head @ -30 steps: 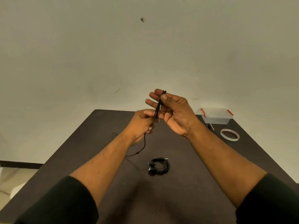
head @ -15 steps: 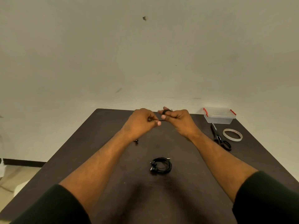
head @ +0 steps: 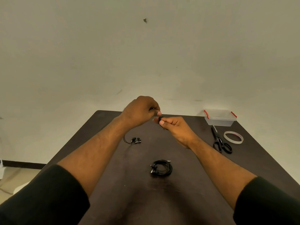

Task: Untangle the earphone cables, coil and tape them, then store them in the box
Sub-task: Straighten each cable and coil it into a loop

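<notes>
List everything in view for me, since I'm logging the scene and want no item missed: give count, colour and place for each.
coiled earphones: 1, black, on the table near its middle, between the forearms
earphone being wound: 1, black, small coil pinched at the right hand's fingertips; its earbuds lie on the table under the left forearm
box: 1, clear with red latches, far right of the table, lid on
scissors: 1, black, right side, just in front of the box
tape roll: 1, whitish, flat on the table right of the scissors
table: 1, dark brown
wall: pale
left hand: 1, closed, raised over the far table
right hand: 1, closed on the coil
sleeves: 2, black
</notes>
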